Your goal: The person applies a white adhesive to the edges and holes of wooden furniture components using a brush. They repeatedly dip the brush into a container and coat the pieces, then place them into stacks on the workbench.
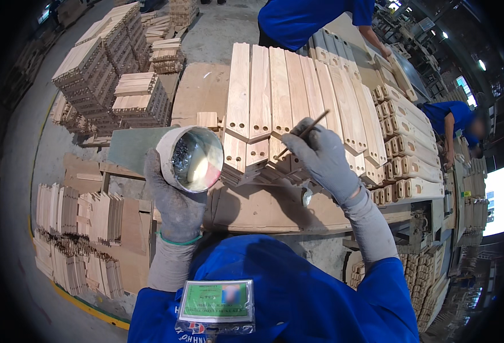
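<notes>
My left hand, in a grey glove, is closed around a round white tub. The tub is tilted toward me, and a pale cream paste with a dark patch lies inside it. Gloved as well, my right hand grips a thin brown stick between thumb and fingers. The stick's lower end is over the drilled ends of stacked wooden slats. Dark round holes show near the slats' close ends.
More wooden parts with oval slots are piled at the right of the cardboard-covered table. Tall stacks of wood stand on the floor at left. One co-worker in blue leans over the far side; another works at right.
</notes>
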### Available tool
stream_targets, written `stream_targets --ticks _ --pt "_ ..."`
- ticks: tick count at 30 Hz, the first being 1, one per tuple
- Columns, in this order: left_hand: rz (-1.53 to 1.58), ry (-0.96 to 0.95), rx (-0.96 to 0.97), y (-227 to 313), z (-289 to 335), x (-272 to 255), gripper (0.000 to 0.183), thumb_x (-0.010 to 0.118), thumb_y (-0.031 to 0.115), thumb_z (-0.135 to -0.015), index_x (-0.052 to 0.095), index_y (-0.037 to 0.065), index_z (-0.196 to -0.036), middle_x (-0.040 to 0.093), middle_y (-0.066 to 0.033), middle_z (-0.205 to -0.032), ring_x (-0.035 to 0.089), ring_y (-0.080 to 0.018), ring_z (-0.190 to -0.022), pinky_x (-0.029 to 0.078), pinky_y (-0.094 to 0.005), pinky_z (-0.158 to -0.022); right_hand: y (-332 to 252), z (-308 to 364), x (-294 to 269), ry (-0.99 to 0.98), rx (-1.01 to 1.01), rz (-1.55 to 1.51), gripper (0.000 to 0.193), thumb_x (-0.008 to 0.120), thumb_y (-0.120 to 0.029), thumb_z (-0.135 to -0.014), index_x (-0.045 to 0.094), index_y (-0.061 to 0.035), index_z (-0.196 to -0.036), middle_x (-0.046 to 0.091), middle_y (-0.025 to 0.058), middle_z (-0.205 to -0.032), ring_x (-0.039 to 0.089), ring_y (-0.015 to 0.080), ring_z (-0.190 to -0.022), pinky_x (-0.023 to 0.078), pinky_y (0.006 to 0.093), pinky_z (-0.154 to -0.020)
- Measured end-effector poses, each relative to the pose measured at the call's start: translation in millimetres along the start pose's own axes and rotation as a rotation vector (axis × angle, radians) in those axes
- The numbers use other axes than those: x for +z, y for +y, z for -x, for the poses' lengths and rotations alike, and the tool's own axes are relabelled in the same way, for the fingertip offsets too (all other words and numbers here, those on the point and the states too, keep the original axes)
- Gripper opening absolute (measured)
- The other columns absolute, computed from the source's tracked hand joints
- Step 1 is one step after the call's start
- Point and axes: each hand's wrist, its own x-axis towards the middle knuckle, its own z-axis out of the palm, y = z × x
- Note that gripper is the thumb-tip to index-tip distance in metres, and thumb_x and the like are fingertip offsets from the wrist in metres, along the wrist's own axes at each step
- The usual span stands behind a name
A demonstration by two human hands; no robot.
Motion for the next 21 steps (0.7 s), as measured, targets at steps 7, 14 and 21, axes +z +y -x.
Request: stream_targets --ticks 7,14,21 --pt "-0.905 -0.076 0.459 -8 2 -5 0.044 0.044 0.036 -0.096 0.041 0.008 -0.13 0.05 -0.0092 -0.128 0.049 -0.0216 -0.119 0.042 -0.0399 -0.101 5 -4 -5 0.024 -0.037 -0.02 0.028 0.063 -0.027 -0.086 0.062 0.0009 -0.082 0.053 0.0114 -0.057 0.053 0.0184 -0.05 0.041 0.0321 -0.048" --pt "-0.13 -0.041 0.055 -5 3 4 0.05 0.049 0.033 -0.095 0.032 0.006 -0.134 0.046 -0.0093 -0.131 0.048 -0.0207 -0.119 0.042 -0.0358 -0.101 13 -4 -12 -0.062 0.156 -0.092 0.031 0.064 -0.03 -0.085 0.063 0.001 -0.08 0.053 0.0081 -0.054 0.05 0.0143 -0.048 0.039 0.0302 -0.047" --pt "-0.169 -0.051 0.052 -8 9 9 0.039 0.041 0.033 -0.098 0.046 0.005 -0.126 0.053 -0.0084 -0.125 0.05 -0.0193 -0.117 0.043 -0.0362 -0.1 1 4 -14 -0.019 0.08 -0.04 0.028 0.064 -0.025 -0.084 0.062 0.0033 -0.083 0.055 0.0118 -0.06 0.053 0.0164 -0.052 0.041 0.0315 -0.05"
